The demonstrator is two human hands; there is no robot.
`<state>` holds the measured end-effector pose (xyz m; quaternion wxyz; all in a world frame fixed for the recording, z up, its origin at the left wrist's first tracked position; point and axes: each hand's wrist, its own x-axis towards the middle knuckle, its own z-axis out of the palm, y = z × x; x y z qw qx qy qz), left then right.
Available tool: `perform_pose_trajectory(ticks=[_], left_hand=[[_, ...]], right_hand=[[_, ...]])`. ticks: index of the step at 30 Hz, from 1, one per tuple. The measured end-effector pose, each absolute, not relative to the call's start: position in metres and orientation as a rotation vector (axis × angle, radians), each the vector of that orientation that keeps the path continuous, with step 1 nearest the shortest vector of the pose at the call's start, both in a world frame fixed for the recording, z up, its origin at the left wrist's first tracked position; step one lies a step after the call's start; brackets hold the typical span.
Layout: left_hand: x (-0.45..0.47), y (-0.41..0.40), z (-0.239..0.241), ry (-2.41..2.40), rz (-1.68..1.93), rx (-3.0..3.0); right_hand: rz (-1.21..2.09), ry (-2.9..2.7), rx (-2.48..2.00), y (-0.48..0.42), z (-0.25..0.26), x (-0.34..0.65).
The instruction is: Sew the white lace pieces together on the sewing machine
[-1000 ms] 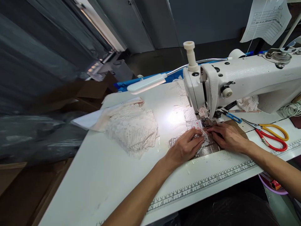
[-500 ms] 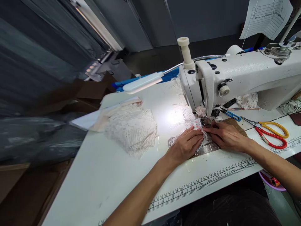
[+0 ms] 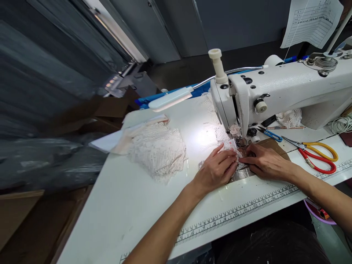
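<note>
A white sewing machine (image 3: pixel 288 91) stands on the white table (image 3: pixel 132 205). Under its presser foot (image 3: pixel 241 141) lies a small piece of white lace (image 3: pixel 233 146) with red dots. My left hand (image 3: pixel 217 169) rests on the lace just left of the foot, its fingers curled and pressing the lace down. My right hand (image 3: pixel 265 161) lies flat on the metal plate right of the foot, its fingertips touching the lace edge. The two hands nearly meet below the needle.
A heap of white lace (image 3: pixel 158 150) lies at the table's left under the lamp (image 3: pixel 172 99). Red-and-yellow scissors (image 3: pixel 316 154) and blue thread snips (image 3: pixel 271 135) lie right of the machine head. A ruler strip (image 3: pixel 247 212) runs along the front edge. Cardboard boxes (image 3: pixel 82 113) sit beyond the left side.
The view has shifted slightly. My left hand's fingers have curled up more over the lace near the presser foot. My right hand stays in place.
</note>
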<state>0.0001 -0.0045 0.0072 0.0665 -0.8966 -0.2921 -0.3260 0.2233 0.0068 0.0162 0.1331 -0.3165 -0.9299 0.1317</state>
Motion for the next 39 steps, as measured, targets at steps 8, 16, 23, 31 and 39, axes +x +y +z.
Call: perform_pose_trajectory(ticks=[8, 16, 23, 31, 39], left_hand=[[-0.003, 0.000, 0.008, -0.914, -0.782, -2.632], [-0.005, 0.000, 0.002, -0.929, -0.716, -2.649], [-0.002, -0.005, 0.001, -1.059, -0.651, -2.641], [-0.010, 0.004, 0.005, -1.027, -0.476, -2.694], [-0.014, 0.008, 0.003, -1.065, -0.589, -2.759]], right_hand=[[0.337, -2.665, -0.908, 0.006, 0.015, 0.224], [0.283, -2.640, -0.908, 0.005, 0.013, 0.224], [0.221, -2.742, -0.928, 0.004, 0.017, 0.222], [0.166, -2.833, -1.031, 0.001, 0.021, 0.211], [0.178, -2.851, -1.114, 0.001, 0.022, 0.207]])
